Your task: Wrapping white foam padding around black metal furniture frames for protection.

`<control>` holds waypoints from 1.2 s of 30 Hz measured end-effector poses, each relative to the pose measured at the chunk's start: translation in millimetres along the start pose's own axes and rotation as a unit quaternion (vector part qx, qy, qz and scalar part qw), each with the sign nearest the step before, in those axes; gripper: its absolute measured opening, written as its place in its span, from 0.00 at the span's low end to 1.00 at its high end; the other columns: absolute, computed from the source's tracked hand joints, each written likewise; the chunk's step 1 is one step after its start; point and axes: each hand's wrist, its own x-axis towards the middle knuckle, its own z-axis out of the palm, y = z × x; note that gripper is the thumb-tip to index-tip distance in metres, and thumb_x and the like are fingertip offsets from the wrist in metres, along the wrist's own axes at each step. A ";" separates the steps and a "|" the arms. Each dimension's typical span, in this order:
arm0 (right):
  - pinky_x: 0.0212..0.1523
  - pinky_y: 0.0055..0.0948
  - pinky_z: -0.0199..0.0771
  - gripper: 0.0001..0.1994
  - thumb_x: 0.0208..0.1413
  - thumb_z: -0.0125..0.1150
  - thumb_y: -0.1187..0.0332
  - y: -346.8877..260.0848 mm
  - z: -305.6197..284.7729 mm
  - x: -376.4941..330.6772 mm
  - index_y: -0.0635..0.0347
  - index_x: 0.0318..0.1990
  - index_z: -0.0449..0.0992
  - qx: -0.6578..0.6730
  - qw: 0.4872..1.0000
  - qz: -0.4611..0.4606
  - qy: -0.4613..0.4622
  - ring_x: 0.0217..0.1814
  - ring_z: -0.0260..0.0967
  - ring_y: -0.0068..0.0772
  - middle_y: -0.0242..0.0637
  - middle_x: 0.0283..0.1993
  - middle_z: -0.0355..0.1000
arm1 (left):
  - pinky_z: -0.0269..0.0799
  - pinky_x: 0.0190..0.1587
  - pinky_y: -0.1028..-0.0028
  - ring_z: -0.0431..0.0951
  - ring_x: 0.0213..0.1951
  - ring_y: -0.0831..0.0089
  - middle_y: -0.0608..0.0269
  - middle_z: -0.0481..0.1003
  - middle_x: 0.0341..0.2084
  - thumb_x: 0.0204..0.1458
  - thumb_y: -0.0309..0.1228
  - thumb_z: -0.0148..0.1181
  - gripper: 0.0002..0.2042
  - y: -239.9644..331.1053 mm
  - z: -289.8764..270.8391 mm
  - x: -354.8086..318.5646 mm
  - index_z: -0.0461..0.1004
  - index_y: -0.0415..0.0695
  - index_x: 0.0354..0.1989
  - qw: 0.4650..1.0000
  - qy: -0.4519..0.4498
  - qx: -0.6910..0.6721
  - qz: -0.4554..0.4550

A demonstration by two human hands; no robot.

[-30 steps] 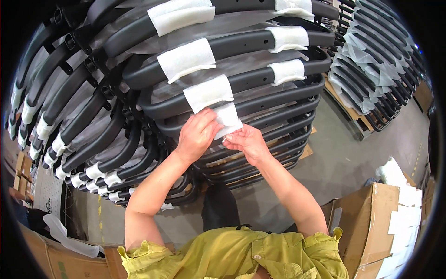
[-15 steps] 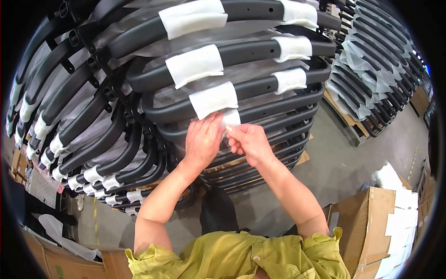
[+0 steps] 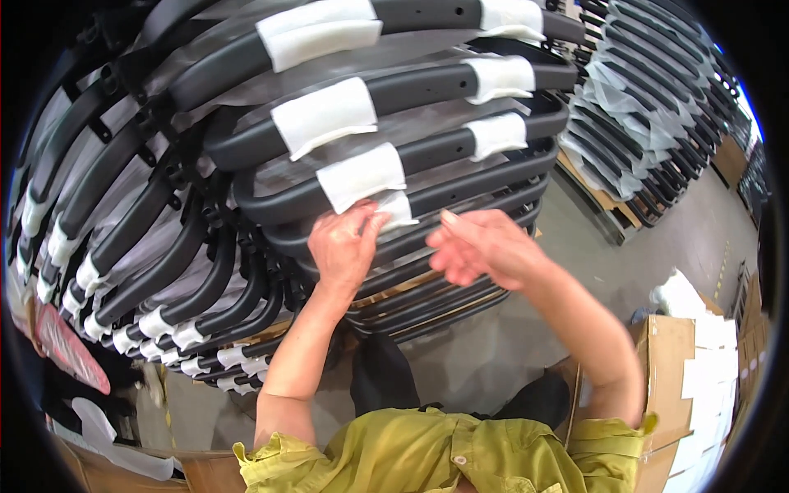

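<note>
Black curved metal tube frames (image 3: 485, 177) are stacked in front of me, with white soft padding pieces wrapped over their bars. My left hand (image 3: 341, 253) is at a small white padding piece (image 3: 396, 212) on a lower bar, its thumb and fingers closed on the left edge. Directly above that piece, a larger white padding piece (image 3: 362, 174) covers the neighbouring bar. My right hand (image 3: 486, 249) hovers to the right of the small piece, apart from it, with loosely bent fingers and the thumb pointing left. Nothing shows in it.
More padded black frames (image 3: 123, 222) stand stacked on the left. At the right, another frame stack (image 3: 637, 107) with clear film rests on a pallet. A cardboard box (image 3: 670, 378) with white sheets is near my right elbow. Part of another person (image 3: 57, 386) shows at far left.
My right hand has let go of the small padding piece and moved right. My left hand stays on it, thumb now over its edge. The whole view has shifted slightly.
</note>
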 end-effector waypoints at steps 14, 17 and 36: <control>0.24 0.18 0.68 0.07 0.46 0.55 0.71 -1.2 -96.9 -454.0 0.65 0.31 0.72 -0.335 0.627 0.003 0.703 0.23 0.64 0.18 0.30 0.21 0.68 | 0.65 0.41 0.72 0.73 0.37 0.64 0.56 0.73 0.37 0.53 0.39 0.41 0.16 -70.8 34.5 2.7 0.70 0.44 0.43 0.972 -0.098 0.186 -0.108; 0.23 0.17 0.66 0.04 0.45 0.55 0.74 43.7 -75.7 -543.6 0.64 0.29 0.71 -0.298 0.524 0.162 0.781 0.23 0.63 0.17 0.29 0.21 0.67 | 0.62 0.18 0.65 0.70 0.16 0.59 0.52 0.70 0.13 0.43 0.32 0.53 0.11 -9.6 31.2 7.6 0.71 0.37 0.15 0.982 0.069 0.164 0.066; 0.36 0.33 0.69 0.41 0.31 0.67 0.56 192.9 -102.5 -569.9 0.69 0.53 0.55 -0.262 0.405 0.375 0.792 0.40 0.66 0.40 0.51 0.43 0.66 | 0.65 0.44 0.72 0.72 0.41 0.67 0.57 0.72 0.40 0.52 0.25 0.39 0.14 -65.4 9.2 4.6 0.69 0.40 0.44 0.992 -0.058 0.097 0.051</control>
